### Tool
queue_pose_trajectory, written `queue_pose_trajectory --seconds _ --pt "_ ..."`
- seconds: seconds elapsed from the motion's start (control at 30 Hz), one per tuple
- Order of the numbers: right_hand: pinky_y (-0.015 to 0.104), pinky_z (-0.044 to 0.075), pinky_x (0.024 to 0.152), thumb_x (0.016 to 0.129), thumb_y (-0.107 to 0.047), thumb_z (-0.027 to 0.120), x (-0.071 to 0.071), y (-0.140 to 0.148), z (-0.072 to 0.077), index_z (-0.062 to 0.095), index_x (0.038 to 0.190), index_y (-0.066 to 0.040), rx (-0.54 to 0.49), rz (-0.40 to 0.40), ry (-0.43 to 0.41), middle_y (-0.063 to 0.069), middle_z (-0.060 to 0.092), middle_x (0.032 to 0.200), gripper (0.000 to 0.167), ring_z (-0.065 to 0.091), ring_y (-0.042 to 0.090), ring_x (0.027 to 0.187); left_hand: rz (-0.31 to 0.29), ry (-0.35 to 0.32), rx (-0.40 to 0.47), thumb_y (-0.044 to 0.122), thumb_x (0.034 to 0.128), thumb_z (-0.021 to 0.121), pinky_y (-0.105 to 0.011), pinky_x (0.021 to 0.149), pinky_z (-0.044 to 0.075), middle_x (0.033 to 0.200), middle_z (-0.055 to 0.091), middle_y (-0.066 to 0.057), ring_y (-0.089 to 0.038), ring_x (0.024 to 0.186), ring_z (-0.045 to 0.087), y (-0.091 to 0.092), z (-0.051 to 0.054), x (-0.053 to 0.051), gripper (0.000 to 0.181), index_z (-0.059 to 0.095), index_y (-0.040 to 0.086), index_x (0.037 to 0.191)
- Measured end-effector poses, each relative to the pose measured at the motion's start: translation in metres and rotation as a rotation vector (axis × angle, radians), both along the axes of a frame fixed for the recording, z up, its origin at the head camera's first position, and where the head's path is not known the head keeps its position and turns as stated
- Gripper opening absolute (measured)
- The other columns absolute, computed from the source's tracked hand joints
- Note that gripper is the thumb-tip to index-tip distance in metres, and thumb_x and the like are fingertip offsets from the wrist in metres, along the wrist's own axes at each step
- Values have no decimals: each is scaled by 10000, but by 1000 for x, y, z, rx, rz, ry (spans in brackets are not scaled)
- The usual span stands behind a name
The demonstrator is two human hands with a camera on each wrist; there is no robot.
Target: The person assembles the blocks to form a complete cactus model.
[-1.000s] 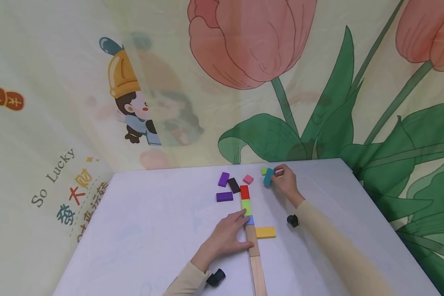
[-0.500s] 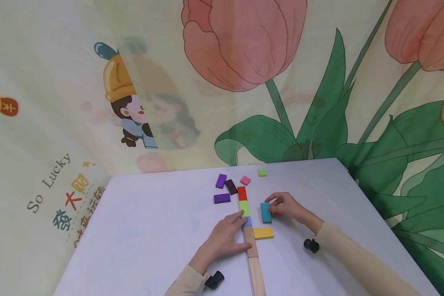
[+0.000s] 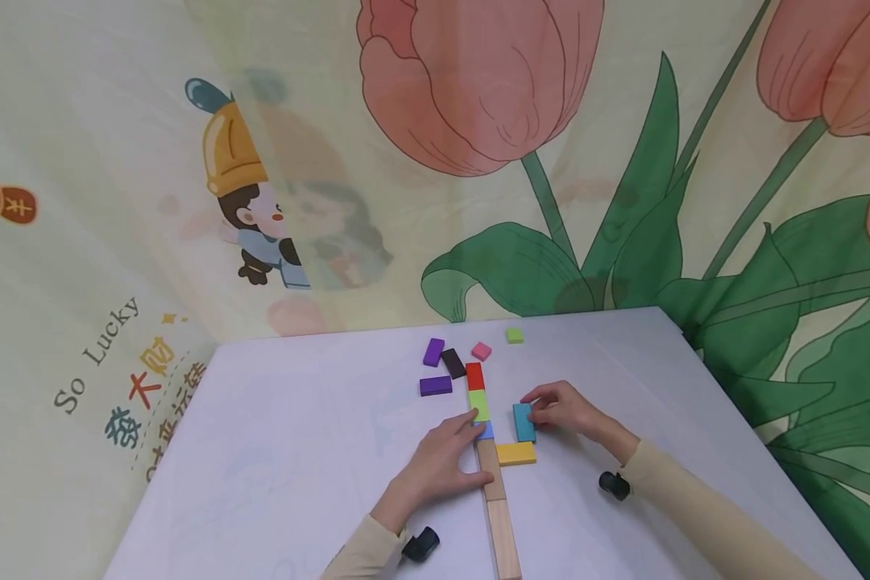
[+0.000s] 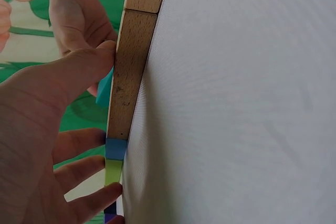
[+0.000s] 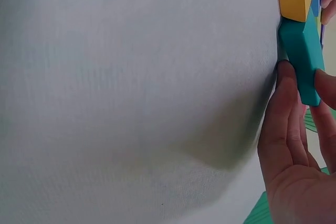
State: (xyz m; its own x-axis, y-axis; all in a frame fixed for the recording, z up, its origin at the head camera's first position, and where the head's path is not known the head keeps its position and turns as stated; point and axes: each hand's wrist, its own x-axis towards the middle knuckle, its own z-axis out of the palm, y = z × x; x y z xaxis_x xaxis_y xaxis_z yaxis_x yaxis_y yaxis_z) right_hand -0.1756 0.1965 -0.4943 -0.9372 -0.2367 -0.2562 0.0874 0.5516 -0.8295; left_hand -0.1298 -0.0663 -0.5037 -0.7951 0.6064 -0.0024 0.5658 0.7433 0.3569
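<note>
Table [image 3: 275, 451]: one, white, under every block I can see.
Row of blocks [image 3: 491, 463]: five pieces visible, end to end: two wooden blocks [image 3: 503, 540], one blue block [image 3: 485, 432], one green block [image 3: 478, 403], one red block [image 3: 474, 377].
Left hand [image 3: 445, 459]: fingers spread wide along the row, probably to keep it from sliding.
Right hand [image 3: 565, 407]: thumb and fingers pinching one teal block [image 3: 524, 423], likely placed so its near end is clear.
Beside the row: that teal piece, right of it, touching one yellow block [image 3: 516, 454] set crosswise (rather like a rung).
Scattered around the far end: two purple blocks [image 3: 436, 387], one black block [image 3: 453, 363], one pink block [image 3: 482, 351], one lime block [image 3: 515, 336].
</note>
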Motion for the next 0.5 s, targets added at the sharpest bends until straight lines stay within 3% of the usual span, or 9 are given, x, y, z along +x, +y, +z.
queue_pose_trajectory --seconds 0.5 --pt "274 583 734 872 -45 675 -1 -5 -2 678 1145 0 49 22 12 110 664 971 277 563 144 777 5 -2 9 600 830 631 -450 1106 415 1563 370 3 -208 1408 402 0 -1 0 745 475 207 1442"
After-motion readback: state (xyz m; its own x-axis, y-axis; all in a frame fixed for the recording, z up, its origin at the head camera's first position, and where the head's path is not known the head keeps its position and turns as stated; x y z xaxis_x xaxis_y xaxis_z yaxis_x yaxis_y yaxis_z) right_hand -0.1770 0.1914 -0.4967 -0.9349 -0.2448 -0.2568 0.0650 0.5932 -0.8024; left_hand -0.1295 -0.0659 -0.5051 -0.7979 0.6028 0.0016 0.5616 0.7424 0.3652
